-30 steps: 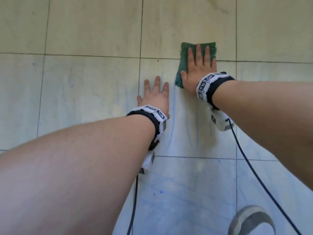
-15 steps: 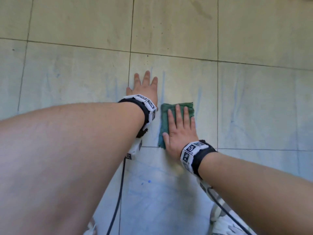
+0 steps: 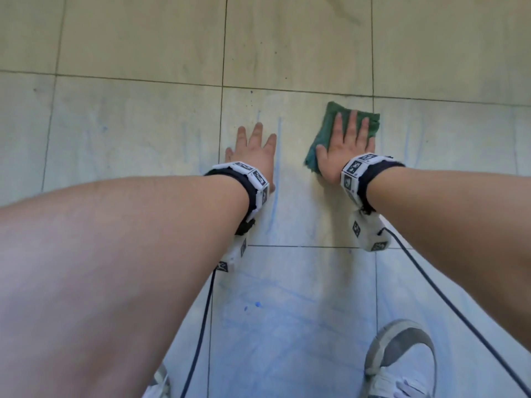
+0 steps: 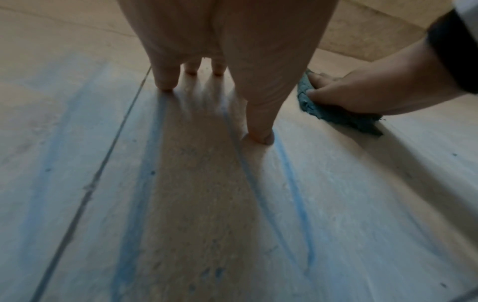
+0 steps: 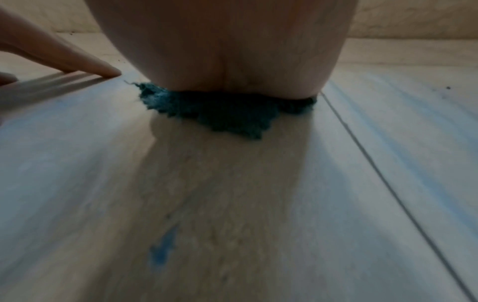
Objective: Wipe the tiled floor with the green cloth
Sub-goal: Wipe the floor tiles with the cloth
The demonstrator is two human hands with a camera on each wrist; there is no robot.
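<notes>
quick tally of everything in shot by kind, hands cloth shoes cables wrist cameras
hands: 2, left hand bare on the tiled floor, right hand flat on the cloth
green cloth: 1
wrist cameras: 2, left wrist camera, right wrist camera
cables: 2, left cable, right cable
shoes: 2, right shoe, left shoe mostly out of frame
total: 9

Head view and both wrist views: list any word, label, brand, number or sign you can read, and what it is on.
No readable text in any view.
Left wristband: black-and-white square marker patterns, no letters or numbers.
Right wristband: the same kind of markers, nothing legible.
Green cloth, tiled floor, shoe: no print visible.
</notes>
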